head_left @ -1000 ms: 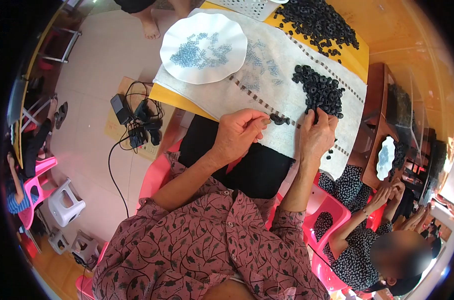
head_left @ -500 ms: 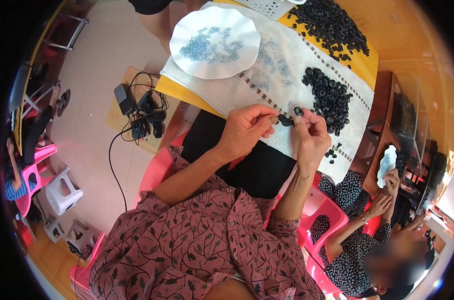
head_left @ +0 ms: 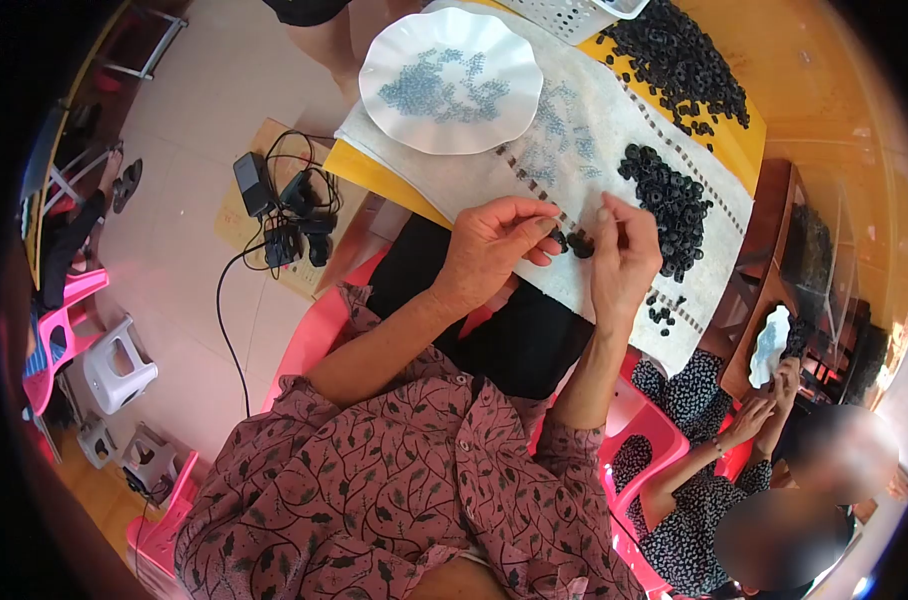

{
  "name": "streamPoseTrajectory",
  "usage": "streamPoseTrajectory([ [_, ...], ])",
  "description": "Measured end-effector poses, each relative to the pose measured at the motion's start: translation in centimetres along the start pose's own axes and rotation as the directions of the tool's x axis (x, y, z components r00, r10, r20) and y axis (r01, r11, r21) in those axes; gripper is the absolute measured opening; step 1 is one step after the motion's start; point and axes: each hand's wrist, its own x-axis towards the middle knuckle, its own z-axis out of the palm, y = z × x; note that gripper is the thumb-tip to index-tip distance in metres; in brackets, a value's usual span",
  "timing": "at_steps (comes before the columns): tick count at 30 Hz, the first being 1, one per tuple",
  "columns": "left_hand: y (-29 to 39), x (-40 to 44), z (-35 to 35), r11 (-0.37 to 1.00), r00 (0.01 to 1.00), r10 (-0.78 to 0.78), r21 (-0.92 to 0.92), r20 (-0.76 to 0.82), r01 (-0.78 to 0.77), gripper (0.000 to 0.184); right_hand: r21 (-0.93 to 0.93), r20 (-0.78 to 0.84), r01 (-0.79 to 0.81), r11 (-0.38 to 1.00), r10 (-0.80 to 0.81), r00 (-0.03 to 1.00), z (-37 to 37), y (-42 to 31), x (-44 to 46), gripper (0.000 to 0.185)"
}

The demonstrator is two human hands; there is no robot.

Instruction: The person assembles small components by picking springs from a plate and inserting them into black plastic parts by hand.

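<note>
One change is in the right hand (head_left: 626,255): half a second before, it showed a small black ring between thumb and finger, and now no ring can be seen at its fingertips; the hand is raised beside the dark cluster (head_left: 580,245), and the left hand (head_left: 499,250) keeps its pinch at the other side. The whole view also has shifted a little, so the white plate (head_left: 519,100) appears more to the right.

About the grip: the left one is closed, thumb against finger, with dark pieces of the cluster touching just at the fingertips; what exactly is between the pads is hidden. The right one is narrow, thumb and forefinger pointing up from the wrist; it is blurred, and I cannot tell if the tips meet or hold something small.

The dark cluster is between the two hands, over the near part of the white cloth (head_left: 414,165); its long axis goes roughly from left to right, the right end slightly nearer to the body.

Just beyond the right hand lies the pile of black rings (head_left: 669,210); the plate bears pale blue beads (head_left: 444,88), and it stands at the left part of the cloth, on the yellow desk (head_left: 374,185).
</note>
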Motion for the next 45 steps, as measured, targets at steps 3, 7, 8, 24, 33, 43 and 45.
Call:
streamPoseTrajectory([
  [3,-0.1,-0.1,0.1,0.999,1.000,-0.026,-0.031,0.013,0.027,0.021,-0.285,-0.050,0.169,0.944,-0.190,0.980,0.7,-0.5,2.0,0.014],
  [7,0.1,0.1,-0.1,0.996,1.000,-0.024,-0.089,0.018,0.025,0.021,-0.442,-0.039,0.117,0.889,-0.149,0.988,2.0,0.5,2.9,0.016],
  [8,0.1,0.0,-0.1,0.996,0.999,-0.028,-0.085,0.037,0.031,0.021,-0.463,-0.032,0.159,0.872,-0.195,0.980,2.2,1.0,3.1,0.015],
  [24,0.2,0.8,1.4,0.963,0.993,-0.115,-0.239,0.040,0.122,0.021,-0.145,-0.181,0.097,0.985,-0.123,0.976,-0.7,1.0,1.4,0.004],
  [33,-0.2,1.2,1.6,0.953,0.987,-0.142,-0.258,0.075,0.157,0.021,-0.118,-0.249,0.020,0.993,-0.049,0.967,-1.3,0.9,0.1,0.005],
  [43,0.1,1.3,2.1,0.967,0.992,-0.082,-0.232,0.097,0.102,0.019,0.332,-0.039,-0.253,0.909,0.281,0.959,-1.6,-0.1,-0.8,0.009],
  [45,0.2,1.4,2.2,0.965,0.992,-0.078,-0.242,0.102,0.101,0.019,0.392,-0.001,-0.269,0.880,0.293,0.956,-1.6,-1.2,-1.1,0.009],
])
